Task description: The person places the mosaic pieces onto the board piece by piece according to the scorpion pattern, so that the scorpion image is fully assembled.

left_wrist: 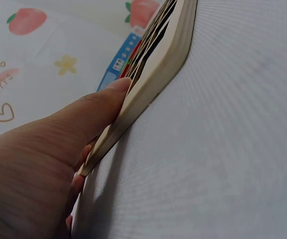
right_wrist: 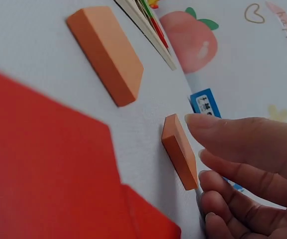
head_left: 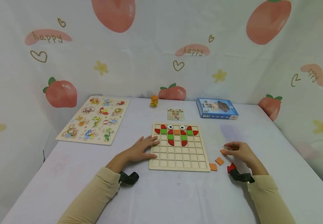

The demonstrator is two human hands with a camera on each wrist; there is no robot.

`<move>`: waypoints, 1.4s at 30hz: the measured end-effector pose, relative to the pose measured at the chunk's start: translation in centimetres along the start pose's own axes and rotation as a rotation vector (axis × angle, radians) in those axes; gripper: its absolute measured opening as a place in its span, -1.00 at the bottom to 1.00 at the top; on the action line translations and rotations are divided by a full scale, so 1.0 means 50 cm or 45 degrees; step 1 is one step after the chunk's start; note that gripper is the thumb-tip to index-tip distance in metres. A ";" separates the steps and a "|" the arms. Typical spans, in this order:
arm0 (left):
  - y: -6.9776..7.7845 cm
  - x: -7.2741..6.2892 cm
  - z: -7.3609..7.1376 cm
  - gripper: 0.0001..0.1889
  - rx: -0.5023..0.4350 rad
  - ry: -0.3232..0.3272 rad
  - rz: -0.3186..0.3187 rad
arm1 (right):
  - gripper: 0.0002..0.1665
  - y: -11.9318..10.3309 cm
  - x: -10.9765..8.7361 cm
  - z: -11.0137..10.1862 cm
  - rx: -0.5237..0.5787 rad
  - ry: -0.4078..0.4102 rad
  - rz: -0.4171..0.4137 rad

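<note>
My left hand (head_left: 142,149) rests on the left edge of a wooden grid board (head_left: 175,165), fingers extended and thumb pressing its rim. In the board's upper rows lie red rounded pieces (head_left: 171,142), green squares (head_left: 170,137), two eye pieces (head_left: 182,127) and an orange square (head_left: 176,132). Right of the board, my right hand (head_left: 241,151) reaches to an orange square tile (right_wrist: 180,152), thumb and bent fingers close beside it. The tile lies on the table. Nearer the board are two more orange tiles (head_left: 219,161); red pieces (right_wrist: 48,164) lie below the right wrist.
A small pattern card (head_left: 175,118) lies behind the board. A blue box (head_left: 217,109) sits at the back right, and a small orange toy figure (head_left: 154,100) at the back. An animal picture puzzle board (head_left: 92,119) lies on the left. A printed cloth hangs behind the table.
</note>
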State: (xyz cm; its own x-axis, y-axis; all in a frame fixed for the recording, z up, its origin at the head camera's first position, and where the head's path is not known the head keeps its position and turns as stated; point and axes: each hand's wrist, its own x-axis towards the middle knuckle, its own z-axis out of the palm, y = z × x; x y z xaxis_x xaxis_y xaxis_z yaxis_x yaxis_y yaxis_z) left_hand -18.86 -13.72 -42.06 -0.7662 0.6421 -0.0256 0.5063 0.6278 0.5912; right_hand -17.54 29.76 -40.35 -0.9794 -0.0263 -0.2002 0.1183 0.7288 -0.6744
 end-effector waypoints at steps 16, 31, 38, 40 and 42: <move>0.002 0.000 0.000 -0.31 0.007 -0.008 -0.010 | -0.42 -0.006 -0.004 0.004 -0.056 -0.005 -0.007; -0.001 0.001 0.001 -0.31 0.002 0.000 -0.007 | -0.61 -0.030 -0.007 0.004 0.003 -0.036 -0.116; -0.002 0.003 0.001 -0.31 0.006 0.003 -0.012 | -0.65 -0.049 -0.001 0.003 0.019 -0.070 -0.149; -0.002 0.002 0.002 -0.31 0.011 0.001 -0.014 | -0.66 -0.054 0.002 0.004 0.022 -0.069 -0.156; -0.002 0.003 0.002 -0.31 0.012 -0.001 -0.013 | -0.67 -0.060 0.006 0.005 0.032 -0.061 -0.164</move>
State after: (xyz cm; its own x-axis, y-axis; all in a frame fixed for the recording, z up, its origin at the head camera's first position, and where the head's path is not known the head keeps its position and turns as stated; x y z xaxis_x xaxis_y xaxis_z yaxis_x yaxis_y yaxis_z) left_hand -18.97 -13.65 -42.17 -0.7710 0.6360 -0.0321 0.5023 0.6383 0.5834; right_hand -18.17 27.38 -38.55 -0.9779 -0.1517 -0.1440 -0.0034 0.6999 -0.7143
